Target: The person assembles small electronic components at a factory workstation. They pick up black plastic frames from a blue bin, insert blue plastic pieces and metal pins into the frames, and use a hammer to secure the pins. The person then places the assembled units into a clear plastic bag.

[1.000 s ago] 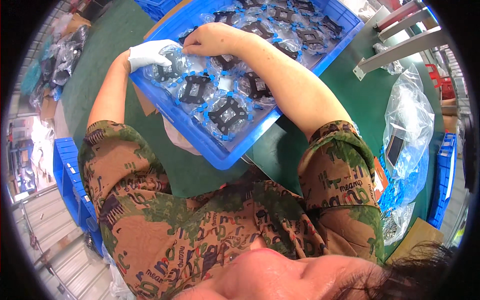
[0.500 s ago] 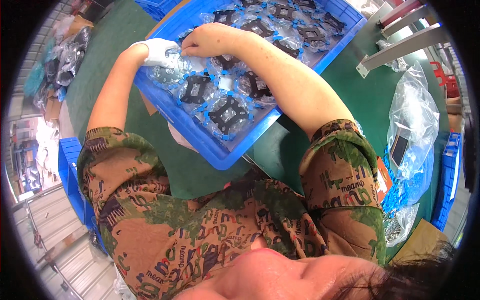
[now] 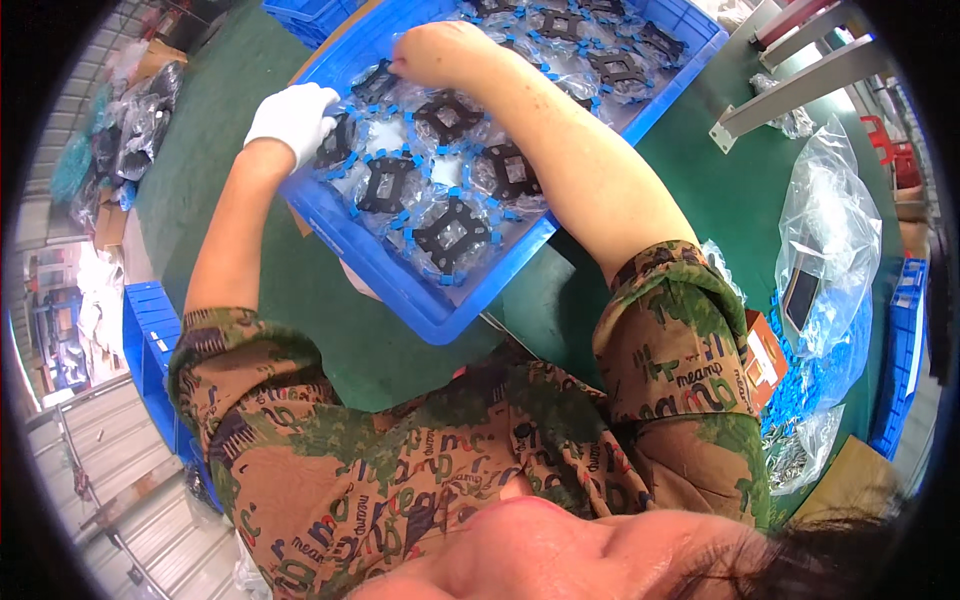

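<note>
Head view: gloved left hand (image 3: pixel 292 122) half-curled by black frame (image 3: pixel 337 143), right hand (image 3: pixel 435 56) curled; cannot tell either grip.

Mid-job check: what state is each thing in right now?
Blue bin: open-topped, holding many parts
Black parts: lying flat, blue at corners
Left hand: gloved, fingers bent, grip unclear
Right hand: bare, fingers bent, grip unclear
Clear bag: lying creased

One gloved hand (image 3: pixel 293 122), one bare hand (image 3: pixel 440 54), ten-plus black brackets (image 3: pixel 431 236).
</note>
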Tool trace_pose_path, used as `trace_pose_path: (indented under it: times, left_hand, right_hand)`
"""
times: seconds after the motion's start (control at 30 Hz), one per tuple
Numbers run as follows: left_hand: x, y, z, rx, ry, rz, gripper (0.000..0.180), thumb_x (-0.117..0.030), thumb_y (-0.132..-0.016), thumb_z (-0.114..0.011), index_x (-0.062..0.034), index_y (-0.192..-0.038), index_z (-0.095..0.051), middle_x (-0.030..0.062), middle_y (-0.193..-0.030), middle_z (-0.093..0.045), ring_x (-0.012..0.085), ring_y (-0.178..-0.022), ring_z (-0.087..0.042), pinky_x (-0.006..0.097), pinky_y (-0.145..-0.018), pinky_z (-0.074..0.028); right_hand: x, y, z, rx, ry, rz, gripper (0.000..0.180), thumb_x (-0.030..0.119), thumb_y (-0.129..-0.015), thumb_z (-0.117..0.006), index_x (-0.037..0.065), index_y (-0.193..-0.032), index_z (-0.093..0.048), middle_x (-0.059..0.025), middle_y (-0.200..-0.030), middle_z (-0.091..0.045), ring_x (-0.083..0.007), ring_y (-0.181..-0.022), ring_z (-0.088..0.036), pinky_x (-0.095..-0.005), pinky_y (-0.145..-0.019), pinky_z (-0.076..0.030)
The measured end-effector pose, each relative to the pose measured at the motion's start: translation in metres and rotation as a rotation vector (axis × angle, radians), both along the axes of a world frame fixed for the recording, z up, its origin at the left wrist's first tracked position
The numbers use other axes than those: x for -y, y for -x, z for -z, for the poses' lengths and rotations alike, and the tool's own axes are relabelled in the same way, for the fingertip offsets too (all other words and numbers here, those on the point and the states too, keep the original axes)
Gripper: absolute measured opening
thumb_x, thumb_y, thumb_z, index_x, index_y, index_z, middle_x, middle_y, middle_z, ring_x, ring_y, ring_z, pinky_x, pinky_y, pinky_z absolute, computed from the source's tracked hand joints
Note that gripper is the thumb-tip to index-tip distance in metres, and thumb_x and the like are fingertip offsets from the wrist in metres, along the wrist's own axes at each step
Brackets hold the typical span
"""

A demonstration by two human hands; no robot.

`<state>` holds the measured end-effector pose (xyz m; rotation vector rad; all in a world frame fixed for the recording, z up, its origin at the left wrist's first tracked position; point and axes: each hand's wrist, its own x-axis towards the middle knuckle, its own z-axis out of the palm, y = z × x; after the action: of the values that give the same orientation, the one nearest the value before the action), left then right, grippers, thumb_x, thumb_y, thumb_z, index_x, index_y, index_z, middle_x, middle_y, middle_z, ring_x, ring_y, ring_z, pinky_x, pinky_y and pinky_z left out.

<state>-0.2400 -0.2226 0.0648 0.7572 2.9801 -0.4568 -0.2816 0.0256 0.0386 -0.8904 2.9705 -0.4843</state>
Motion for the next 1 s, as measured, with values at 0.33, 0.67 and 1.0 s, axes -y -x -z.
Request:
trace_pose_path:
  times: [0.33, 0.67, 1.0]
  left_hand:
    - [0.009, 0.005, 0.029, 0.248, -0.238, 0.008, 0.038, -0.03, -0.088, -0.072, -0.0151, -0.123, -0.072, 0.0115, -0.117, -0.071, 0.0331, -0.11, -0.067, 0.042, -0.098, -0.052]
    - [0.008, 0.012, 0.034, 0.304, -0.449, -0.184, 0.04, -0.024, -0.086, -0.074, -0.0091, -0.123, -0.069, 0.0148, -0.109, -0.073, 0.0319, -0.103, -0.069, 0.042, -0.093, -0.053]
    - [0.012, 0.017, 0.042, 0.421, -0.532, -0.141, 0.038, -0.024, -0.088, -0.072, -0.0079, -0.123, -0.07, 0.015, -0.112, -0.072, 0.0312, -0.105, -0.069, 0.04, -0.096, -0.053]
  right_hand:
    - [-0.005, 0.001, 0.008, 0.215, -0.173, 0.032, 0.034, 0.019, -0.087, -0.064, 0.01, -0.116, -0.077, -0.0136, -0.118, -0.076, -0.0321, -0.11, -0.073, -0.0451, -0.094, -0.057]
    - [-0.001, 0.002, 0.011, 0.211, -0.145, -0.028, 0.036, 0.027, -0.089, -0.065, 0.011, -0.12, -0.076, -0.0136, -0.121, -0.075, -0.0328, -0.112, -0.072, -0.0454, -0.097, -0.055]
    - [0.001, -0.004, 0.005, 0.232, -0.173, -0.066, 0.038, 0.031, -0.093, -0.064, 0.012, -0.124, -0.075, -0.0122, -0.125, -0.074, -0.0324, -0.115, -0.071, -0.0469, -0.098, -0.055]
